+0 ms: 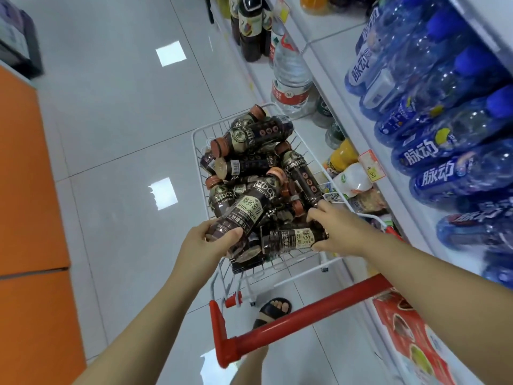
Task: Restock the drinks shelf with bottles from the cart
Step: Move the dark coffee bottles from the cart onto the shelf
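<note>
Left hand (213, 241) grasps the upper bottle (241, 212), right hand (337, 232) the lower bottle (291, 240); pulling them free could spill the heap (249, 151) from the cart (305, 312).

The cart's wire basket (200, 136) is heaped above its rim with dark bottles (249, 162), so the only way in is from above. The red handle (305, 309) bars the near side. On the right, blue bottles (433, 151) pack the shelf (333, 59); on the left, the floor (111, 107) lies open up to an orange cabinet (22, 190).
</note>
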Action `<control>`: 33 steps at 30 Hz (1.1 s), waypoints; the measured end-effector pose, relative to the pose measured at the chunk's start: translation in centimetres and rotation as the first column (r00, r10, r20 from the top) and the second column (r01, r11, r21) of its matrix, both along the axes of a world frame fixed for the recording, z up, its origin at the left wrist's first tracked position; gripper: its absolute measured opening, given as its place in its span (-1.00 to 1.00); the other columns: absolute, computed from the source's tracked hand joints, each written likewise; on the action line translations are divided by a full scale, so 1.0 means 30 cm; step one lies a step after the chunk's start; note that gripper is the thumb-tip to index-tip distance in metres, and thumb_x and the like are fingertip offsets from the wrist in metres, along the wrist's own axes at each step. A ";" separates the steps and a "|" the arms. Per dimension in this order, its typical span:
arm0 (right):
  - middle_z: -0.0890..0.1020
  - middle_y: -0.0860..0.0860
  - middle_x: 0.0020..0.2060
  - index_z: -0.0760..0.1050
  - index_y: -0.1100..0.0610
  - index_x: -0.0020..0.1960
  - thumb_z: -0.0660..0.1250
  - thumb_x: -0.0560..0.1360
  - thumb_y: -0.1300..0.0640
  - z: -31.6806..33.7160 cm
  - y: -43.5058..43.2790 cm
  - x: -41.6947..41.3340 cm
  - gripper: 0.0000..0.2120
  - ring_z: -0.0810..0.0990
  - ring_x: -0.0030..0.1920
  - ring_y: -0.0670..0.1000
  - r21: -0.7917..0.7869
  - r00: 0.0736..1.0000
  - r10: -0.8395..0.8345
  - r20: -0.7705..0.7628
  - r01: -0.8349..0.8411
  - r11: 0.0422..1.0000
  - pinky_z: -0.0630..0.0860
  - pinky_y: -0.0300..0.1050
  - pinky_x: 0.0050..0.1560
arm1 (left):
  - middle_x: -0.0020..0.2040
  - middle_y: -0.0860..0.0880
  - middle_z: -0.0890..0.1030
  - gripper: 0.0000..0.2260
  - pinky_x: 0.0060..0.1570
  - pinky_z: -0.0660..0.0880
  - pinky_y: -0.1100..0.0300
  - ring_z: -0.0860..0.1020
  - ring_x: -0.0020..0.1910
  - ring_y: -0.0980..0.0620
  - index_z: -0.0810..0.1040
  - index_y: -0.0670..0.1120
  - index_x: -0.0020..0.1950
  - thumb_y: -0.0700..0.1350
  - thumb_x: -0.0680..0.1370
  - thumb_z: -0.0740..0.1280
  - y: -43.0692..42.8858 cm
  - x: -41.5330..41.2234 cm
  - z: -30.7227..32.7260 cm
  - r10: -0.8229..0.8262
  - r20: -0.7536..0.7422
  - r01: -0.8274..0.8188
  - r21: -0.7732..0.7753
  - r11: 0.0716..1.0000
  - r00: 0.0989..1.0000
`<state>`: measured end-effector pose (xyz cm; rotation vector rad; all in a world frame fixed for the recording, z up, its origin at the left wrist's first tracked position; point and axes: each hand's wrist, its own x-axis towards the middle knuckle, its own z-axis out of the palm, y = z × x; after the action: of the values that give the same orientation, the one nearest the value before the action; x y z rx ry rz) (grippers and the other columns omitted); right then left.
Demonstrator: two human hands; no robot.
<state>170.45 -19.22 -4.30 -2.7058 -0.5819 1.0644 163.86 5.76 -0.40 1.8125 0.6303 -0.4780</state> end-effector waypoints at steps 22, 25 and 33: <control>0.50 -0.01 0.02 0.51 -0.02 0.12 0.48 0.30 0.01 1.421 -0.415 -0.712 -0.59 0.57 -0.11 0.18 0.184 0.443 -0.301 0.844 0.288 0.940 0.44 -0.03 -0.24 | 0.08 -0.10 0.56 -0.57 -0.08 0.56 0.22 0.58 -0.07 0.12 0.47 0.24 0.09 0.19 0.24 0.37 -0.558 -0.412 1.078 0.001 0.783 0.249 -0.199 0.948 0.621; 0.55 -0.01 0.00 0.54 -0.01 0.11 0.53 0.23 0.00 1.553 -0.506 -0.881 -0.54 0.59 -0.20 0.20 0.160 0.319 -0.272 0.908 0.336 0.928 0.39 -0.07 -0.27 | 0.12 -0.12 0.53 -0.60 0.07 0.54 -0.07 0.57 0.04 0.02 0.46 0.31 0.08 0.18 0.26 0.40 -0.663 -0.510 1.180 -0.017 0.866 0.322 -0.167 0.932 0.499; 0.54 -0.11 0.09 0.49 -0.05 0.18 0.47 0.29 0.00 1.681 -0.812 -1.341 -0.53 0.58 -0.04 0.14 0.152 0.112 -0.256 0.960 0.558 0.816 0.27 -0.12 -0.23 | 0.06 -0.07 0.54 -0.63 -0.06 0.49 0.34 0.56 -0.07 0.19 0.49 0.30 0.03 0.15 0.25 0.43 -1.037 -0.775 1.299 -0.090 0.913 0.609 -0.189 0.770 0.397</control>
<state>130.22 -43.59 46.13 -3.1215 0.3247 -0.9464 140.61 -25.36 38.56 1.3839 -0.6293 0.0773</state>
